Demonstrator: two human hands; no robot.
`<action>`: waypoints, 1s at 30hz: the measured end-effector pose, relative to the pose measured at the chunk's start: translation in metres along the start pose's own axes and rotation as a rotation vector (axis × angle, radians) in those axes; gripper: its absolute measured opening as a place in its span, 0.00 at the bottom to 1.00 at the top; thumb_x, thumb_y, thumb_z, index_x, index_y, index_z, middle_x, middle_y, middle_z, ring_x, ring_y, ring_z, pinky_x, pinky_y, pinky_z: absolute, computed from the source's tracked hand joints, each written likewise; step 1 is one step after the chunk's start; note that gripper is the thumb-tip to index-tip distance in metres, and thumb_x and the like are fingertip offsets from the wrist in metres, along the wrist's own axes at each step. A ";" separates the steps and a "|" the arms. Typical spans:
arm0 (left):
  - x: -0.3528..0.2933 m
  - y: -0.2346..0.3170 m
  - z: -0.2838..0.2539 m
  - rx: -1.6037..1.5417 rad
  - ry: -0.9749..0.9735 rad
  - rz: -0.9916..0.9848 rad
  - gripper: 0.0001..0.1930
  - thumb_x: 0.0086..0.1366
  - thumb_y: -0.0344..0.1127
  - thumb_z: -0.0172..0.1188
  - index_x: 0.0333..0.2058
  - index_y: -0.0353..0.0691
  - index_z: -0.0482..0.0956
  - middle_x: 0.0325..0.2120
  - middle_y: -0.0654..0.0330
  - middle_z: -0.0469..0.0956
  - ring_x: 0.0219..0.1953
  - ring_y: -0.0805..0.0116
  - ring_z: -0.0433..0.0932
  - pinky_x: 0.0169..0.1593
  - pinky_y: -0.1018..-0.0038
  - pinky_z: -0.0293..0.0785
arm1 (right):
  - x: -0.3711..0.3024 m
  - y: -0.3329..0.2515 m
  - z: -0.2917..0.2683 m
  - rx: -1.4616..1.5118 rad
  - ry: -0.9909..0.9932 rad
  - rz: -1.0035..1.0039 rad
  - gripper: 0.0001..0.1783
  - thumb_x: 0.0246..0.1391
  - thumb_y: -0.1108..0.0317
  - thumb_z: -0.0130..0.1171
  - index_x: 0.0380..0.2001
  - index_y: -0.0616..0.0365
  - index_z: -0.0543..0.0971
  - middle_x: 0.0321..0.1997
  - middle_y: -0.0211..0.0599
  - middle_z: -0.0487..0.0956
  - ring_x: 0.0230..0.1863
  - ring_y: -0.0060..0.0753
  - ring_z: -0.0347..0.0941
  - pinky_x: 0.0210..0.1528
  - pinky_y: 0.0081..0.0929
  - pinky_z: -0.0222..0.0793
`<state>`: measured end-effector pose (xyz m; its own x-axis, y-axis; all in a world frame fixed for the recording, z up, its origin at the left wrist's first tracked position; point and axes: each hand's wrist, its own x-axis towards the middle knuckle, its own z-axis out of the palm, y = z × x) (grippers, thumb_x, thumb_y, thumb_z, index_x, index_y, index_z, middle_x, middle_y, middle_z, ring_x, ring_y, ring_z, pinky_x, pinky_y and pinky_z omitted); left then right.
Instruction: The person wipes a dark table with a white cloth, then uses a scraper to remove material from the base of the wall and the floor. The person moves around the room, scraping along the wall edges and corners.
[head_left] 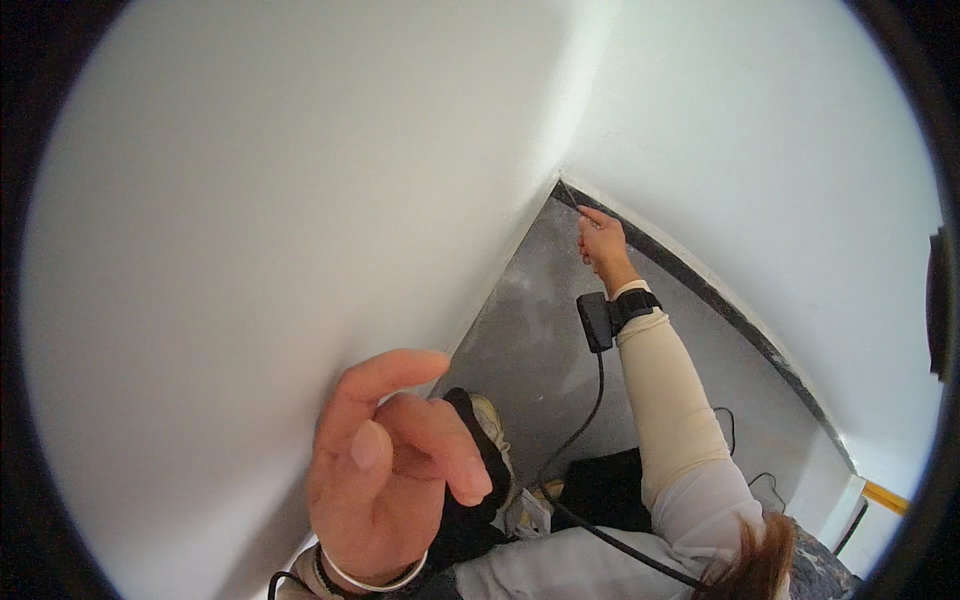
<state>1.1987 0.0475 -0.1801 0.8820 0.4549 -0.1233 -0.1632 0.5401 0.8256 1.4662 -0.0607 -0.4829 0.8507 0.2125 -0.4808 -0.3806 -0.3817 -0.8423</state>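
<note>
My right hand [603, 243] reaches down into the corner where two white walls meet the floor. Its fingers are closed around a thin, slender tool [570, 194] whose tip points at the corner; its exact kind is too small to make out. The dark skirting strip [690, 283] runs along the foot of the right wall, just beside that hand. Close to the camera, my left hand [385, 455] is raised beside the left wall [250, 250]. Its fingers are loosely bent and apart, with nothing in them.
A black box [594, 322] is strapped at my right wrist, and a black cable [590, 410] trails from it toward my body. My shoe [490, 425] stands on the grey floor [530, 300] near the left wall. A yellow-orange edge [885, 497] shows at the far right.
</note>
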 end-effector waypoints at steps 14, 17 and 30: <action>-0.008 0.003 0.007 0.003 0.059 0.055 0.25 0.69 0.45 0.34 0.54 0.28 0.55 0.17 0.58 0.67 0.20 0.69 0.65 0.21 0.75 0.66 | 0.017 0.030 -0.027 -0.252 0.084 -0.160 0.17 0.49 0.65 0.52 0.43 0.55 0.78 0.22 0.40 0.77 0.16 0.30 0.72 0.19 0.26 0.67; -0.005 -0.001 0.003 0.055 0.017 0.055 0.25 0.69 0.45 0.35 0.55 0.28 0.54 0.17 0.57 0.67 0.20 0.68 0.65 0.22 0.75 0.66 | -0.022 0.015 -0.056 -0.057 0.077 0.147 0.17 0.48 0.65 0.52 0.43 0.54 0.78 0.24 0.42 0.78 0.19 0.33 0.74 0.22 0.28 0.69; 0.000 0.003 -0.001 0.048 -0.054 0.035 0.26 0.68 0.44 0.38 0.53 0.25 0.56 0.18 0.54 0.69 0.19 0.68 0.67 0.23 0.76 0.67 | 0.008 0.024 -0.006 -0.194 0.125 -0.042 0.18 0.46 0.68 0.51 0.43 0.52 0.78 0.42 0.48 0.78 0.45 0.48 0.74 0.49 0.33 0.67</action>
<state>1.1977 0.0494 -0.1781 0.8990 0.4331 -0.0653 -0.1738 0.4897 0.8544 1.4656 -0.0736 -0.5054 0.9070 0.1235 -0.4027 -0.2778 -0.5431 -0.7924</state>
